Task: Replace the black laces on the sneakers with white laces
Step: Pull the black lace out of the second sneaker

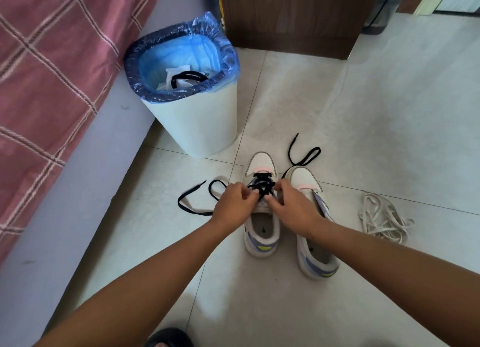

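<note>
Now both hands' fingers (253, 194) pinching black lace (262, 184) on L sneaker (261, 165).

half-unthreaded black lace (262, 184) on left white sneaker (262, 216)

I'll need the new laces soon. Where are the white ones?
In the head view, the white laces lie bundled on the floor tiles, right of the right sneaker, untouched.

Lined bin (200, 128) far left by checked bedspread (52, 74); wooden cabinet (293, 16) far centre; tiled floor (363, 113).
</note>
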Demonstrator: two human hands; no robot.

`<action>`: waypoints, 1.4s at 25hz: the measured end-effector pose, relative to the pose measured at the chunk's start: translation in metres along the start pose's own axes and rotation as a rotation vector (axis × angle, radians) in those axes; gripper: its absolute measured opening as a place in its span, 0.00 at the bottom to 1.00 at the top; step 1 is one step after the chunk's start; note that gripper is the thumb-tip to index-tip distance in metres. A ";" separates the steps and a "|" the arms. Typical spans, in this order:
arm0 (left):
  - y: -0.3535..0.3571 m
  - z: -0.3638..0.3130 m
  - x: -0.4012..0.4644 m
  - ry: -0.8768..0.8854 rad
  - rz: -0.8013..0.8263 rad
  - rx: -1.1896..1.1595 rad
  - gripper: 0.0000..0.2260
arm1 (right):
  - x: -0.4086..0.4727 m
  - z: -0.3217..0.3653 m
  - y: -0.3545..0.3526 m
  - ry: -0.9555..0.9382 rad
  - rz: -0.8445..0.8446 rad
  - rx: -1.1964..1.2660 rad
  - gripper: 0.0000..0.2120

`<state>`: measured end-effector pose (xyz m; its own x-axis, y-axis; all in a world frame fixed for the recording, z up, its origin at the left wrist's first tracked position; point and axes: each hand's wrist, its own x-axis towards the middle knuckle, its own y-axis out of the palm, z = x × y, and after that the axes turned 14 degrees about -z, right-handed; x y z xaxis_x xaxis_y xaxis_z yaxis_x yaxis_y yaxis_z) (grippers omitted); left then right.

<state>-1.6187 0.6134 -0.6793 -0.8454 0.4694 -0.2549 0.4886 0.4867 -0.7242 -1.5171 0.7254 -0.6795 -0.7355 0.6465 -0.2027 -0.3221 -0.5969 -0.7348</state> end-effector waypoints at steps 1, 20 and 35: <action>-0.001 -0.002 0.006 -0.019 0.015 0.011 0.10 | 0.002 0.001 0.001 0.076 -0.026 0.048 0.11; -0.001 -0.011 0.030 0.132 0.237 0.155 0.18 | 0.029 0.015 -0.001 0.234 0.171 0.020 0.20; 0.002 -0.006 0.026 0.038 0.132 0.218 0.11 | 0.026 0.017 0.002 0.155 0.153 -0.081 0.20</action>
<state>-1.6387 0.6306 -0.6837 -0.7665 0.5478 -0.3352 0.5328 0.2510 -0.8082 -1.5474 0.7327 -0.6752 -0.6699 0.6202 -0.4081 -0.1604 -0.6576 -0.7361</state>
